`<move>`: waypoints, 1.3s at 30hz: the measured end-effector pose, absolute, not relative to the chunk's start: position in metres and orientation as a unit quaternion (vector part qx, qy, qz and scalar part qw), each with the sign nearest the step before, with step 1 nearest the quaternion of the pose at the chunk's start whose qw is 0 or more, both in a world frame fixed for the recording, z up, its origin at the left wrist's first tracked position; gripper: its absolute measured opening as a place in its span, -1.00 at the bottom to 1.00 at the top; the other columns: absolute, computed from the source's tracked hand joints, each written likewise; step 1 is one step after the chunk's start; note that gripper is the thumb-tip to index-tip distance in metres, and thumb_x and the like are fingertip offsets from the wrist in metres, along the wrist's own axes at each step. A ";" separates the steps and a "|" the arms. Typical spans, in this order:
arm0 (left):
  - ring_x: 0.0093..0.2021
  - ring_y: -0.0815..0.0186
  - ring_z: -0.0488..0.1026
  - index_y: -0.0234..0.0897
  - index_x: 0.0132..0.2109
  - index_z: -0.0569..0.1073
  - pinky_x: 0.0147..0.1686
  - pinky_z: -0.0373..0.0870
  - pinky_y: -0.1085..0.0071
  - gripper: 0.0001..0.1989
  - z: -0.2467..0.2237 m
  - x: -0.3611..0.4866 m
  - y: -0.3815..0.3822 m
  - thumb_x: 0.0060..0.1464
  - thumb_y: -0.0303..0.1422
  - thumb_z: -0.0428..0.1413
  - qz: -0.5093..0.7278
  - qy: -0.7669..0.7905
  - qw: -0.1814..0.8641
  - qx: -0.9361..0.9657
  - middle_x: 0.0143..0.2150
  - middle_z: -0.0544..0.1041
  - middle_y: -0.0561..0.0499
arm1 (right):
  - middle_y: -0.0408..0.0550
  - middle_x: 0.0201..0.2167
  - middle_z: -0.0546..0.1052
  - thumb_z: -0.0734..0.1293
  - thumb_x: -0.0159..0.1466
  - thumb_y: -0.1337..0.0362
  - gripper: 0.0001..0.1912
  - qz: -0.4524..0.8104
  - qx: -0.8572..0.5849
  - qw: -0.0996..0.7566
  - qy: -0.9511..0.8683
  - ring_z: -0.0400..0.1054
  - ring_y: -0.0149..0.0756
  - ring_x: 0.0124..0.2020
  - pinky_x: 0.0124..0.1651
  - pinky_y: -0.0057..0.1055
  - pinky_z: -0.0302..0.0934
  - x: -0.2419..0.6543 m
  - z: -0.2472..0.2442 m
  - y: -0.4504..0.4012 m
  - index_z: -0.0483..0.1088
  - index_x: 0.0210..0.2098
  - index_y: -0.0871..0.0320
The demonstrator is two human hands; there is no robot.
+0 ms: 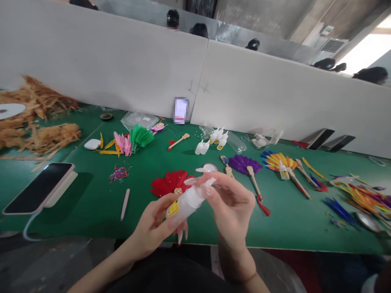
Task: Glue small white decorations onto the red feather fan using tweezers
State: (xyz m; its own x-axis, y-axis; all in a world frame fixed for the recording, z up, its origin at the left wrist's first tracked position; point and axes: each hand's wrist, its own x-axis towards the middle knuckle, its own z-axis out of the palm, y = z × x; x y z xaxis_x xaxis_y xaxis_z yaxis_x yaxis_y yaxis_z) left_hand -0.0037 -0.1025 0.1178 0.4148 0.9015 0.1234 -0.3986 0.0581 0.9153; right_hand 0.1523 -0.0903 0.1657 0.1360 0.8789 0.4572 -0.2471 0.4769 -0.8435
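Observation:
Wrapped around the body of a white squeeze glue bottle (185, 205) with a yellow label is my left hand (154, 224). The bottle is tilted, its tip up and to the right. My right hand (232, 203) is closed, pinching the narrow nozzle (210, 182) between thumb and fingers. Behind and below the bottle lies a red feather fan (168, 182) on the green table (100, 203), its handle largely hidden by my hands. Just past my right fingertips, a small round dish (210, 167) is partly covered.
Purple (244, 164) and yellow-blue feather fans (276, 159) lie to the right. Small glue bottles (218, 136) stand at the back. Green feathers (141, 135), scattered gems (119, 173), a pink stick (125, 204) and a propped phone (39, 188) are to the left. A white partition (122, 69) borders the table.

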 end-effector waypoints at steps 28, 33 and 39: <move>-0.91 0.55 -0.14 -0.35 -0.49 0.38 -0.89 -0.21 0.61 -0.44 0.132 0.005 -0.104 0.01 0.12 0.15 0.285 0.164 0.922 0.206 -0.88 0.09 0.22 | -0.18 -0.27 0.67 0.51 0.12 0.37 -0.72 0.486 -0.269 0.614 -0.561 0.58 -0.23 -0.18 -0.10 -0.30 0.50 0.164 0.174 -0.084 0.57 -0.17 -0.02; -0.86 0.53 -0.08 -0.34 -0.52 0.38 -0.84 -0.14 0.58 -0.42 0.133 0.005 -0.107 0.07 0.14 0.07 0.331 0.231 0.876 0.263 -0.86 0.09 0.19 | -0.20 -0.22 0.67 0.45 0.20 0.38 -0.72 0.479 -0.288 0.597 -0.575 0.56 -0.25 -0.12 -0.01 -0.31 0.47 0.167 0.177 -0.087 0.56 -0.12 -0.06; -0.83 0.53 0.00 -0.38 -0.48 0.45 -0.74 -0.01 0.56 -0.41 0.125 -0.002 -0.114 0.19 0.08 -0.02 0.376 0.279 0.819 0.330 -0.85 0.19 0.13 | -0.21 -0.17 0.65 0.43 0.22 0.45 -0.72 0.451 -0.316 0.548 -0.629 0.54 -0.30 -0.09 -0.03 -0.37 0.44 0.175 0.186 -0.088 0.54 -0.15 -0.05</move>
State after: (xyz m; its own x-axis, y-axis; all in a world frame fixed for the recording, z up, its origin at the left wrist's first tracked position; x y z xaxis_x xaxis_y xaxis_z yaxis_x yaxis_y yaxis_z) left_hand -0.0020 -0.1136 0.1254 0.5607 0.8011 -0.2096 -0.4320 0.4989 0.7513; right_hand 0.1747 -0.0877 0.1855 -0.1995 0.8924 0.4048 -0.0968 0.3932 -0.9144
